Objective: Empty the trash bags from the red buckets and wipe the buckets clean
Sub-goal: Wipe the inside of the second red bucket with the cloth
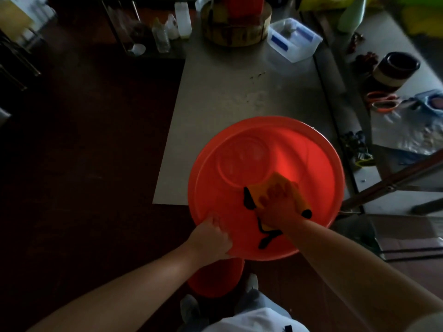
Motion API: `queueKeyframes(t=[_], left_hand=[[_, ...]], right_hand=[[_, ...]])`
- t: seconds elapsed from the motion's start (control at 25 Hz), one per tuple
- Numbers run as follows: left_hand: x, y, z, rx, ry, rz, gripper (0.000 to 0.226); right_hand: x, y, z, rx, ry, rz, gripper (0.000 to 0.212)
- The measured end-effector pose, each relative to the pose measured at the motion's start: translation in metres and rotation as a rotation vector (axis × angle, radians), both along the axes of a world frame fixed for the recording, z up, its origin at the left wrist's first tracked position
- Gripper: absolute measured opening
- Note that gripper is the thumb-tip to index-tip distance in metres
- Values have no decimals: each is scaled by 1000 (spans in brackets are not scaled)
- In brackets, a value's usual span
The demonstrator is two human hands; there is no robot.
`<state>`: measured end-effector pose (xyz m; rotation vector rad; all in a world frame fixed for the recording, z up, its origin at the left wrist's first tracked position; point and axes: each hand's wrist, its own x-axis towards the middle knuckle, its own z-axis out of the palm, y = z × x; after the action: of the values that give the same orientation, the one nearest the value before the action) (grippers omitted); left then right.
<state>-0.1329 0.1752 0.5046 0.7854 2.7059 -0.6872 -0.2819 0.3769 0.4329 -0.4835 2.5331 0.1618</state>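
Observation:
A large red bucket (239,152) is tilted toward me at the near corner of the grey table (215,92), its mouth wide and its inside bare. My right hand (280,202) reaches inside and presses a yellow cloth with black edging (275,180) against the inner wall. My left hand (211,238) grips the near rim of the bucket. Below that rim, by my feet, part of a second red bucket (215,279) shows on the floor.
A round wooden block (235,32) and a clear plastic box (294,39) stand at the table's far end, with bottles (163,37) on the left shelf. On the right counter lie a dark woven bowl (395,68) and orange scissors (383,104). Dark floor lies to the left.

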Motion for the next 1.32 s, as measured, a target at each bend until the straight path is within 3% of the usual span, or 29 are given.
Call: queueKeyframes(t=[0.08,0.16,0.24,0.36,0.4,0.48,0.56,0.64,0.8,0.88,1.0,1.12,1.32], left_hand=[[-1,2,-2,89,57,-65,68],[-1,1,2,108,102,-87,65],[-2,1,6,70,108,-80,65],[-1,1,14,87,75,-60,66],[-1,3,17,67,44,-54,66],[4,10,26,51,-58,-46,66],[7,13,24,78,-69,-32,65],[7,12,28,44,-73,-35,64],[5,11,34,-11,-74,-111,54],[9,8,32,-93,-99,-68,46],[10,-3,28,-80,-85,-41,61],[10,-1,27,-3,-76,-118,68],[4,-7,29,-17,-57,-147,65]], right_hand=[[29,-17,-8,-59,31,79,66],[55,-44,1,-112,44,99,85],[61,-50,13,-184,-160,-9,113],[61,-25,38,-85,-34,152,133],[57,-13,42,4,26,202,124],[47,9,55,183,86,224,81],[44,22,63,273,66,172,65],[57,19,62,257,27,104,64],[106,-21,55,-30,-145,-90,68],[121,-28,53,-109,-134,-62,71],[123,-9,58,-68,25,88,95],[108,18,67,40,63,13,67],[116,-6,67,27,-55,-82,66]])
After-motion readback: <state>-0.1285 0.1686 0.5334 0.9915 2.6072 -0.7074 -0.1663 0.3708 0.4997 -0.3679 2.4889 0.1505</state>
